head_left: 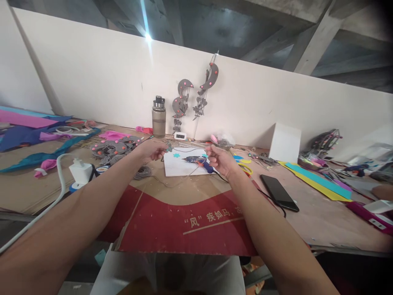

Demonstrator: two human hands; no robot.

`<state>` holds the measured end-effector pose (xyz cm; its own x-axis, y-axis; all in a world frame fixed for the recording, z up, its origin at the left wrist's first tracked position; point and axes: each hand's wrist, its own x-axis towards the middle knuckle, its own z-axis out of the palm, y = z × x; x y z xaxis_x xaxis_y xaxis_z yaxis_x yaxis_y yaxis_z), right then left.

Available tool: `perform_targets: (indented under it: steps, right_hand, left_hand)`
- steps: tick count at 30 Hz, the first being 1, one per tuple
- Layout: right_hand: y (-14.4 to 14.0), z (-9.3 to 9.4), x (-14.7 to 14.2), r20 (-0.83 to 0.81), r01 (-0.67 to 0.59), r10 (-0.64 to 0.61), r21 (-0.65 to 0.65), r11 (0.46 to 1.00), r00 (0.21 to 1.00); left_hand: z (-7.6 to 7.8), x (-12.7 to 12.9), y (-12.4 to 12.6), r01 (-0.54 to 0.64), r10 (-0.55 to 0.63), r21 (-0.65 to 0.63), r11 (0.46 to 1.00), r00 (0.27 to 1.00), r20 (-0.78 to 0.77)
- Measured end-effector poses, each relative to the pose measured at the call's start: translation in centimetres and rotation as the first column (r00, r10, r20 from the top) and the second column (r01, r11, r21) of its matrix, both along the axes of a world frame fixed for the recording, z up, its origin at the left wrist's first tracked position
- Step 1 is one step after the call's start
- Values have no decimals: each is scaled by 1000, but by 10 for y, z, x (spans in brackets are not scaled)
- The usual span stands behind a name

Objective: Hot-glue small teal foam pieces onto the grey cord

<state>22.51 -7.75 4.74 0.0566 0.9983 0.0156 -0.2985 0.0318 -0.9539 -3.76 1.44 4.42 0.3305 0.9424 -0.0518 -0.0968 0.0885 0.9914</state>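
My left hand [152,150] closed, pinching a small grey piece [168,148], my right hand [220,160] curled shut on a thin string [196,168], both above the white sheet [179,166] mid-bench, glue gun [198,161] lying between them, black phone [279,192] near right.

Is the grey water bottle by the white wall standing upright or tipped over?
Upright. The grey water bottle stands on its base on the cardboard-covered table, with its dark cap on top, against the white wall.

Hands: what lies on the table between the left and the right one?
Head view: between left hand and right hand lies a white sheet carrying a blue glue gun and a small teal flower cutout.
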Motion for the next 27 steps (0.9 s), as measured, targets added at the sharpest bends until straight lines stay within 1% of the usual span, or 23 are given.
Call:
perform_targets:
  steps: [1, 2, 4, 5, 7, 9, 10, 11, 12, 13, 14, 15, 16, 17, 18, 19, 20, 21, 23, 25, 26, 27]
  right_hand:
    - [0, 2, 3, -67, 40, -40, 5, 999, 997]
    - [1, 3, 6, -122, 74, -73, 5, 997, 990]
    - [2, 3, 12, -192, 134, -133, -5, 991, 972]
    - [3, 2, 13, -208, 159, -159, -16, 987, 965]
    - [5, -2, 13, -205, 191, -194, -35, 981, 959]
    - [7, -7, 11, -170, 186, -190, -39, 982, 967]
    - [8, -9, 9, -143, 179, -181, -32, 983, 973]
    - [9, -11, 8, -106, 179, -180, -18, 984, 978]
    - [10, -13, 7, -55, 199, -199, 0, 980, 979]
    - [11, -15, 6, 18, 236, -236, 20, 972, 971]
    - [12, -16, 6, 120, 278, -281, 45, 960, 952]
    - [13, -18, 7, 257, 305, -314, 74, 950, 914]
    - [13, -19, 7, 419, 305, -322, 109, 946, 849]
    - [14, -21, 7, 584, 271, -303, 144, 952, 753]
    - [14, -22, 6, 726, 207, -265, 170, 963, 634]
    - [13, -23, 6, 830, 135, -226, 182, 974, 510]
    - [13, -23, 5, 892, 78, -201, 185, 980, 404]
    - [13, -23, 4, 923, 51, -201, 195, 979, 329]
    - [12, -23, 5, 930, 92, -279, 264, 960, 241]
    - [11, -22, 7, 912, 170, -380, 354, 920, 155]
    - [11, -23, 9, 914, 196, -390, 365, 910, 107]
    - [12, -25, 11, 929, 217, -364, 344, 914, 62]
  left_hand:
    - [-1, 1, -3, 101, -101, 0, 995, 993, -55]
    - [-1, 1, -6, 209, -208, -4, 978, 973, -96]
    - [1, 0, -13, 397, -394, -7, 918, 910, -125]
    - [3, -2, -16, 465, -462, 0, 885, 879, -115]
    - [6, -5, -21, 563, -561, 37, 825, 826, -59]
    - [8, -7, -24, 631, -634, 91, 770, 773, 11]
    - [8, -7, -25, 647, -655, 117, 753, 754, 45]
    - [8, -7, -25, 646, -659, 138, 750, 748, 77]
    - [8, -6, -25, 627, -643, 150, 765, 758, 109]
    - [7, -4, -24, 590, -608, 150, 794, 782, 141]
    - [6, -2, -23, 541, -558, 136, 830, 812, 173]
    - [5, 0, -21, 487, -499, 107, 867, 842, 205]
    - [4, 1, -19, 434, -436, 66, 899, 868, 238]
    - [2, 3, -16, 381, -370, 13, 924, 888, 272]
    - [1, 5, -13, 324, -296, -43, 945, 904, 309]
    - [0, 6, -10, 260, -212, -100, 960, 916, 342]
    - [-1, 6, -8, 191, -124, -152, 970, 922, 367]
    - [-2, 7, -5, 119, -36, -194, 974, 922, 385]
    - [-4, 6, -2, -12, 112, -247, 969, 912, 394]
    - [-5, 5, 1, -101, 201, -261, 960, 898, 391]
    - [-6, 5, 1, -127, 224, -260, 957, 894, 388]
    - [-7, 5, 2, -143, 237, -257, 956, 892, 386]
